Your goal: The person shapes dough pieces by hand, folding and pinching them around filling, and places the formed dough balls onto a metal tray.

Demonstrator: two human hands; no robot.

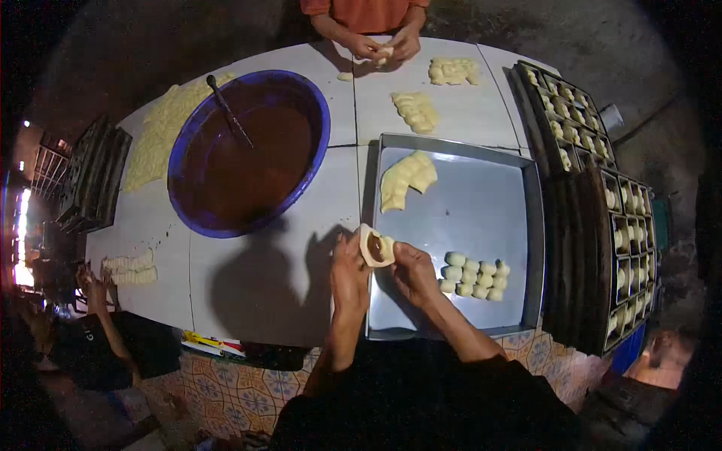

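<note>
A flat piece of pale dough (368, 256) with brown filling on it is held up between my hands, over the left edge of a metal tray (481, 225). My left hand (349, 276) grips its left side, fingers closed. My right hand (414, 272) pinches its right edge. In the tray, a curved slab of joined dough pieces (407, 178) lies at the far left. Rows of rounded dough balls (474, 276) sit to the right of my right hand.
A blue-rimmed basin (324, 143) of brown filling with a dark-handled utensil (229, 111) stands left. Dough sheets (169, 124) lie beyond it. Compartmented trays of dough (628, 248) are stacked right. One person's hands (385, 49) work dough opposite; another person's hand (94, 292) is near dough strips (129, 267).
</note>
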